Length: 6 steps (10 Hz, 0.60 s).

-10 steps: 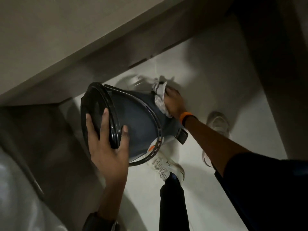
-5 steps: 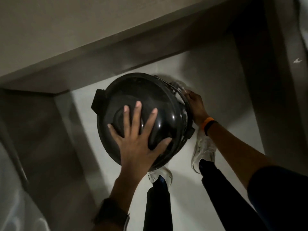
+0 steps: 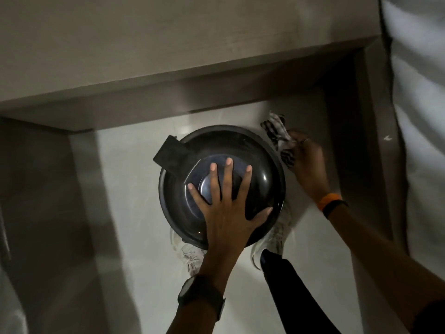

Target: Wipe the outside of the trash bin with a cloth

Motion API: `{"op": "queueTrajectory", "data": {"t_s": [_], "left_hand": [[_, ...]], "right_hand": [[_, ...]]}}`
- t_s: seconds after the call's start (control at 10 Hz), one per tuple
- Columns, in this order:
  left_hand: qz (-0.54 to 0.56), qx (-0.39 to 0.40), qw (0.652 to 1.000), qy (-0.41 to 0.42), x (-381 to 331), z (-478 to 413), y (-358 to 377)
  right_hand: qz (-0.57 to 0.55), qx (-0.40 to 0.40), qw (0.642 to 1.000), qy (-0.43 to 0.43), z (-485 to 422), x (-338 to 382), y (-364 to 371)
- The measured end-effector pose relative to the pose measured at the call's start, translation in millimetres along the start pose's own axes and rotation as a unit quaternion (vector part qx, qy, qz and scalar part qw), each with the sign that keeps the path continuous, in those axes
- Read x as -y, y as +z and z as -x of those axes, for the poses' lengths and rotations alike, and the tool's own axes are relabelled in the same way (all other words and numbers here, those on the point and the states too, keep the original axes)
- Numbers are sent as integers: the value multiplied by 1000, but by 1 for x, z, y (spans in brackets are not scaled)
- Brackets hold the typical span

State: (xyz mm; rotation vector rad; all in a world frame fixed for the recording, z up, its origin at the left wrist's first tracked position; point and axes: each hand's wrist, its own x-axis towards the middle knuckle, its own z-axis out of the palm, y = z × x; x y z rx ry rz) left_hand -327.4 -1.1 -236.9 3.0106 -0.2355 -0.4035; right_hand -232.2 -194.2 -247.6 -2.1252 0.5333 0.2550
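Trash bin (image 3: 262,165) stands upright on the pale glossy floor (image 3: 134,213), seen from straight above: round, dark, smooth shiny plastic lid with a domed centre and a flat rectangular tab (image 3: 169,153) jutting from the rim at its far left. One second ago the bin was tipped on its side, rim toward the camera; now only the lid shows. Left hand (image 3: 228,210) lies flat on the lid, fingers (image 3: 227,174) splayed wide over the dome, thumb near the right rim, gripping nothing. Right hand (image 3: 307,162), earlier pressed against the bin's wall, is now just beside the bin's right rim, fingers curled closed around a crumpled striped cloth (image 3: 279,136). Cloth touches the bin's far-right edge. Orange-and-black wristband (image 3: 331,203) on the right wrist; dark watch (image 3: 201,297) on the left. White laced shoes (image 3: 190,255) show beneath the bin's near edge.
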Motion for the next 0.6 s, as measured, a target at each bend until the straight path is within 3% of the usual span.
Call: {"op": "queueTrajectory", "data": {"t_s": [0.1,0.2,0.3,0.4,0.5,0.6], "left_hand": [[24,-8,999,-38,7,-27,-27],[47,-49,997,-39,19,-66,-54],[23,-114,993,-1,37,-142,-100],[6,-115,993,22,50,-193,-123],[-5,-55,998,25,61,-231,-145],[-26,-64,997,27,64,-232,-157]], "right_hand": [[36,-54,986,-151,11,49,-13],[10,-93,968,-233,2,85,-16],[73,-131,934,-325,-40,135,-12],[228,-91,923,-298,-78,159,-7],[354,-5,909,-220,-105,171,-2],[353,-11,903,-245,-102,176,-6]]}}
